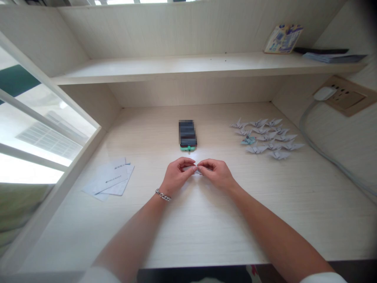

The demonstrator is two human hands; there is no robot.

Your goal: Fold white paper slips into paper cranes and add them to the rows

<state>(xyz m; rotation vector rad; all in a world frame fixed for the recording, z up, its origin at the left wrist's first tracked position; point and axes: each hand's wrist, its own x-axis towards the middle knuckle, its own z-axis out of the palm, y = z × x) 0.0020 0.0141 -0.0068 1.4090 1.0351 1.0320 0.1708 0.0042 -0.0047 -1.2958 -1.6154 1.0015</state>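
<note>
The left hand (176, 176) and right hand (214, 174) each form a narrow fingertip grip on a small folded paper (196, 170), pinching it from both sides to steady it above the tabletop (200, 232), with paper cranes (257, 149) lying toward two o'clock.

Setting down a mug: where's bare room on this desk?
Bare desktop lies between the paper sheets and blurred phone, and right of the right hand, below the paper cranes. Crowded: among the cranes and where the left hand meets it at the folded paper.
</note>
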